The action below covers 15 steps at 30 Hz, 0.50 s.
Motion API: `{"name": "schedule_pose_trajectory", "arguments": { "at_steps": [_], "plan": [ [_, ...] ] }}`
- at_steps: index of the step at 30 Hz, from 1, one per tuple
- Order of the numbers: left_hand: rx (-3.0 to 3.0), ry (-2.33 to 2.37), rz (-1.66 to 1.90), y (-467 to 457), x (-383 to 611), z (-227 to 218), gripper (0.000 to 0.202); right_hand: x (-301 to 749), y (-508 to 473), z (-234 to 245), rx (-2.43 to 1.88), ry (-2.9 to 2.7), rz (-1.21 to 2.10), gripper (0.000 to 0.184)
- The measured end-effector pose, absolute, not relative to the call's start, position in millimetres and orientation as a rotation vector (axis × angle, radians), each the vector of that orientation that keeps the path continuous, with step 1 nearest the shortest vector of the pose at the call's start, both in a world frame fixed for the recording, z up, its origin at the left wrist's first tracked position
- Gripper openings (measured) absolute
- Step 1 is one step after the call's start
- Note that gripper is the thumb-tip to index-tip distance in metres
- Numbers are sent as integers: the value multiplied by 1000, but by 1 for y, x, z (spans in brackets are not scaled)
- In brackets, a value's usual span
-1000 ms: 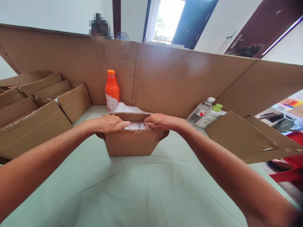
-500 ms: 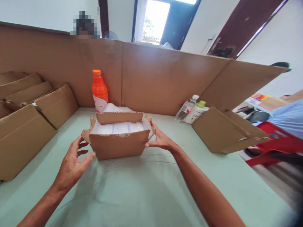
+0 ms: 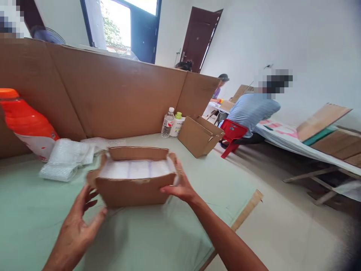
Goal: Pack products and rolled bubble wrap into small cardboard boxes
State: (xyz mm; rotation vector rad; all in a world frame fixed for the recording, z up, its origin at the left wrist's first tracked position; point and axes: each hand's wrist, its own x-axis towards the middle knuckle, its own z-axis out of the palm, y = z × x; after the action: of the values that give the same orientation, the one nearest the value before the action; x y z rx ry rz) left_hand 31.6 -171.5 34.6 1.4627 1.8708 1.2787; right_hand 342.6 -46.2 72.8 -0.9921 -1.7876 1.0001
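"Carton shifting right on my remote feed; repositioning, I judge, its top unclosed."
"Against the earlier frame?"
"Orange bottle and bubble wrap, once behind the carton, now show to its left, ahead of the left hand, which is spread at the carton's left end."
"And the right hand?"
"Pinching the right end, thumb in front; the carton sits between both hands."

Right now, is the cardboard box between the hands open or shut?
Open: the top of the cardboard box is uncovered, and white wrapping shows inside.
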Motion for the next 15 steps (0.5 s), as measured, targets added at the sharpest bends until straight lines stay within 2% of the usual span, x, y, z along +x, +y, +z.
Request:
{"name": "schedule_pose_trajectory", "arguments": {
  "at_steps": [4,10,15],
  "plan": [
    [1505,1756,1134,-174,63,9,75,461,-96,73,-1364,-1414,670,121],
    [1577,1751,1001,-185,43,-39,64,575,-120,91,-1493,-1020,237,93],
    [1680,1762,995,-191,36,-48,58,609,-76,87,-1478,-950,159,98]
  ]
}}
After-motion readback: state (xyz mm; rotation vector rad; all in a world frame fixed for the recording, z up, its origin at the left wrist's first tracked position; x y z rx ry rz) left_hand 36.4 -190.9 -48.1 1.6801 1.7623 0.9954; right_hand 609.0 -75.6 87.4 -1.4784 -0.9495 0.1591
